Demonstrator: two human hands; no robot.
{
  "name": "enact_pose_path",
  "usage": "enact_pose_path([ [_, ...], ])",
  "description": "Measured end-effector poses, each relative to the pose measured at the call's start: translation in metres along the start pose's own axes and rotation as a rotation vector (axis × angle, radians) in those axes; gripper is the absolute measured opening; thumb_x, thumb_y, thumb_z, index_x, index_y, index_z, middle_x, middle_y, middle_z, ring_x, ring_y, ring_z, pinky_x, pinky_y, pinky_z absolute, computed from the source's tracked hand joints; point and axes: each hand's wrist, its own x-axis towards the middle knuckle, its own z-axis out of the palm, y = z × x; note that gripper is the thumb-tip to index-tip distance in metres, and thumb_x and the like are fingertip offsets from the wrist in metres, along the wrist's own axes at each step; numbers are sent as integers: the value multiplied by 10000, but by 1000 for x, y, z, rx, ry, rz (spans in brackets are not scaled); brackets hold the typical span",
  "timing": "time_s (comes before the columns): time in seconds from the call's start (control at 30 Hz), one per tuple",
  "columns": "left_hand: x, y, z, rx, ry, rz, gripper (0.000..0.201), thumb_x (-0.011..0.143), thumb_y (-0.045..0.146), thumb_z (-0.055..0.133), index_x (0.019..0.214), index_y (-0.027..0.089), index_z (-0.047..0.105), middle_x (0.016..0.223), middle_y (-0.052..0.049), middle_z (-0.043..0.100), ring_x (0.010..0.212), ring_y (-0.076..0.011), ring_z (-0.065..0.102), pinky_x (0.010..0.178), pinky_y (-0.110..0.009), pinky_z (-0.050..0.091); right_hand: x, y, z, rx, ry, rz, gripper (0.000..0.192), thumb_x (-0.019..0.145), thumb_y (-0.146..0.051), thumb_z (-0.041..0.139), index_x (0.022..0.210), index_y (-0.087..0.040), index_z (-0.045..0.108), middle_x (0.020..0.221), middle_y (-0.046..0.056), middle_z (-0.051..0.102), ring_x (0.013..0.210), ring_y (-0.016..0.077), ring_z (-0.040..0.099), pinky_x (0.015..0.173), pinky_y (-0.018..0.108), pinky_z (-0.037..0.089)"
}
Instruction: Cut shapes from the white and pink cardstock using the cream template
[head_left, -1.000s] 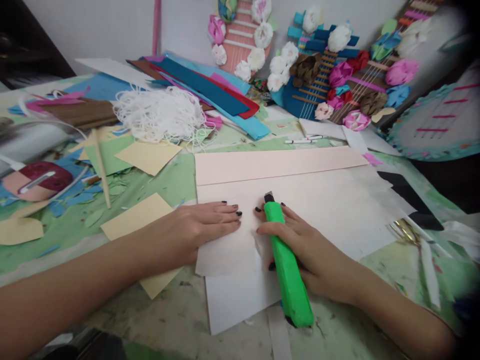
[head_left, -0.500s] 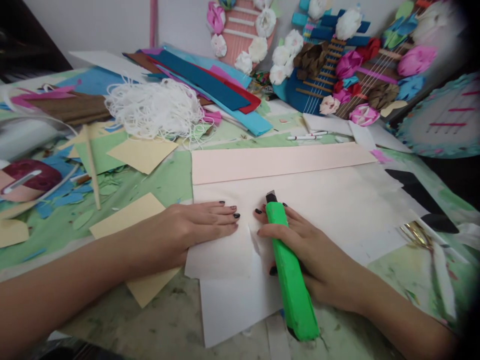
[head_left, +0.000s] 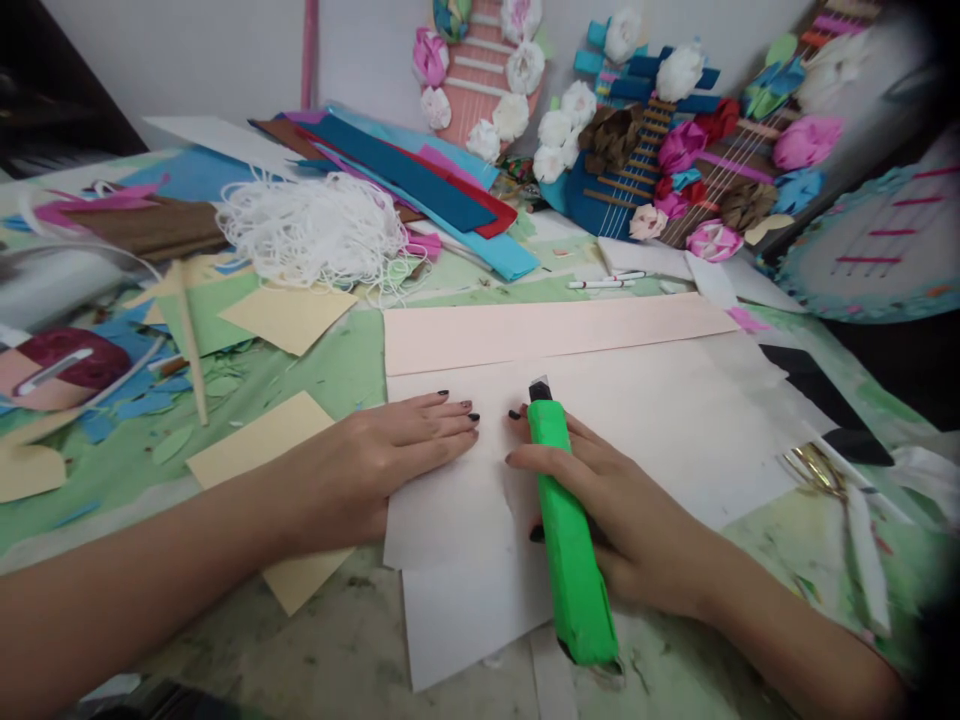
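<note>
My left hand [head_left: 405, 450] lies flat on the white paper [head_left: 660, 430], its fingers stretched out to the right. Close beside it, my right hand [head_left: 600, 490] is wrapped round a green utility knife [head_left: 566, 530], its thumb along the near side of the handle. The knife's short blade points away from me, just short of a pale pink strip [head_left: 555, 332] that lies across the back of the paper. Another white sheet [head_left: 465, 630] sticks out from under the near edge. The fingertips of both hands rest on the paper, a small gap between them.
A heap of white cord [head_left: 315, 230] and folded blue paper [head_left: 412, 175] lie behind on the left. Yellow paper pieces [head_left: 289, 315] and a wooden stick [head_left: 189, 345] are nearer. Scissors [head_left: 832, 490] lie at right. Flower-decorated paper guitars [head_left: 622, 180] lean on the wall.
The whole view has shifted slightly. My right hand and the knife have moved a little left and closer to my left hand, which stays flat on the paper.
</note>
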Motion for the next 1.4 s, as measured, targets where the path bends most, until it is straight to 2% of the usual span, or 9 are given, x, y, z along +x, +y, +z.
enact_pose_path([
  [0.2,2,1,-6,16,-51,-14,406,934,241,535,1314,99,522,1309,-203,602,1242,-269,572,1089,-402,449,12,0,-5,-35,-28,-54,511,836,-194,604,1318,-215,434,1453,152,479,1377,286,398,1157,536,255],
  [0.33,1,0,-7,1,-97,-36,398,931,237,542,1302,94,542,1340,-203,579,1276,-275,543,1102,-414,428,15,6,-2,14,-33,-65,491,847,-238,606,1307,-212,435,1471,150,468,1366,275,422,1161,523,254],
  [0.6,-7,-7,-1,-101,-74,-83,426,918,207,549,1339,152,527,1395,-147,548,1341,-243,475,1153,-402,351,15,14,-1,27,-35,-69,565,798,-218,625,1326,-234,424,1481,132,468,1360,270,438,1161,535,244],
  [0.83,-2,-5,-9,-142,-110,-87,412,906,240,607,1303,135,564,1358,-167,576,1315,-265,503,1133,-416,389,14,15,-1,19,-44,-69,568,790,-198,624,1325,-221,432,1476,136,472,1332,272,468,1172,530,216],
  [1.1,-6,-8,-6,-180,-44,-82,466,882,226,642,1336,214,535,1346,-122,597,1302,-242,520,1142,-393,385,15,15,-1,22,-31,-88,564,806,-207,607,1340,-218,426,1470,142,478,1346,273,455,1161,533,239],
  [1.4,-3,-3,-7,-90,-36,-24,384,933,168,535,1313,111,533,1335,-184,589,1321,-253,498,1131,-406,400,12,15,-2,5,-39,-83,598,804,-200,610,1367,-226,408,1432,137,515,1332,281,467,1164,546,229],
])
